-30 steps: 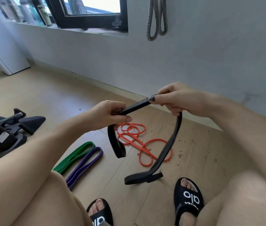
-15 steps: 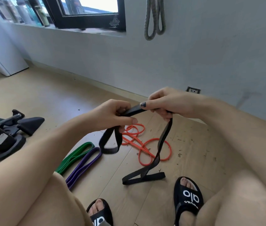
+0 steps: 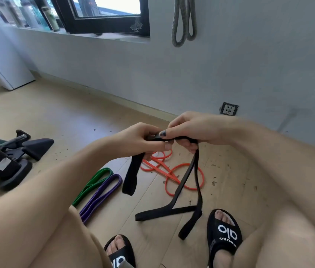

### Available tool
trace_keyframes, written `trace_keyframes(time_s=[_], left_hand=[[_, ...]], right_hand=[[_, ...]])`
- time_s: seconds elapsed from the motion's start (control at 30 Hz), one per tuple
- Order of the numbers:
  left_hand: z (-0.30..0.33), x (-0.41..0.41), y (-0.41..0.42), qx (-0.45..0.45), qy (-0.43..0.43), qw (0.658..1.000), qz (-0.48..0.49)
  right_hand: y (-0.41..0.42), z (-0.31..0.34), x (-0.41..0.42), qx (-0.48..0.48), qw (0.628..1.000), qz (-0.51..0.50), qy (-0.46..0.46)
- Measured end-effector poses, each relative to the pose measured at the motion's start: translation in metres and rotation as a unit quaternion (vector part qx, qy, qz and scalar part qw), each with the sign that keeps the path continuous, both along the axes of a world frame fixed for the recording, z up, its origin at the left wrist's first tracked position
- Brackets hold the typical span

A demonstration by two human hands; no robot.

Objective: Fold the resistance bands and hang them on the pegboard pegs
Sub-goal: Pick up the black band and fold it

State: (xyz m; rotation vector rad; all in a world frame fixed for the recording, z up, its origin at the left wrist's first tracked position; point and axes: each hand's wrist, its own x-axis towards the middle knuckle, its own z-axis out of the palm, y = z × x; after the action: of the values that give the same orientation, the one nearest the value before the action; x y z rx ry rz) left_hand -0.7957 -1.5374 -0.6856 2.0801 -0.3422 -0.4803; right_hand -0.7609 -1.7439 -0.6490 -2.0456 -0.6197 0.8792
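Observation:
A black resistance band (image 3: 186,176) is pinched at its top by both hands, held close together above the floor. My left hand (image 3: 139,140) grips one end, with a short black loop hanging below it. My right hand (image 3: 193,128) grips the same band, and two long strands drop from it to the floor near my feet. On the floor lie an orange band (image 3: 174,171) in a tangle, a green band (image 3: 92,184) and a purple band (image 3: 102,194) side by side. A grey band (image 3: 182,20) hangs folded on the wall above; its peg is out of view.
I sit with knees apart and black sandals (image 3: 223,235) on a wooden floor. A black equipment base (image 3: 7,157) stands at the left. A wall socket (image 3: 229,109) is behind my right hand. A window sill (image 3: 94,34) holds bottles; a white unit (image 3: 2,60) stands far left.
My hands have come together, closing the gap between them along the black band. The hanging loops have dropped lower, and a second strand now trails to the floor by my right foot.

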Motion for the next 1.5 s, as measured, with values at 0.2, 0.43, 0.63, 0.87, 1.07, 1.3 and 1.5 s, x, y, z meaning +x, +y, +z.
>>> trace_keyframes(time_s=[0.2,0.43,0.63,0.87,1.07,1.3,1.5], left_hand=[[-0.007,0.000,0.013,0.001,0.031,1.000,-0.002],[-0.010,0.005,0.017,-0.004,-0.019,0.999,0.040],[-0.011,0.003,0.009,0.077,-0.059,0.995,0.017],[-0.026,0.007,0.013,0.070,-0.021,0.997,0.007],[-0.021,0.007,0.017,0.074,-0.036,0.996,0.035],[-0.019,0.012,0.020,0.087,-0.031,0.984,0.151],[-0.017,0.015,0.018,0.087,-0.064,0.974,0.198]], right_hand=[[-0.015,0.005,0.004,0.055,0.996,-0.069,0.023],[-0.023,0.008,0.007,0.096,0.989,-0.109,0.034],[-0.027,0.011,0.009,0.141,0.977,-0.149,0.053],[-0.031,0.014,0.009,0.174,0.966,-0.184,0.057],[-0.038,0.012,0.012,0.170,0.960,-0.218,0.051],[-0.042,0.005,0.019,0.134,0.954,-0.266,0.029],[-0.040,0.002,0.019,0.105,0.955,-0.277,0.017]])
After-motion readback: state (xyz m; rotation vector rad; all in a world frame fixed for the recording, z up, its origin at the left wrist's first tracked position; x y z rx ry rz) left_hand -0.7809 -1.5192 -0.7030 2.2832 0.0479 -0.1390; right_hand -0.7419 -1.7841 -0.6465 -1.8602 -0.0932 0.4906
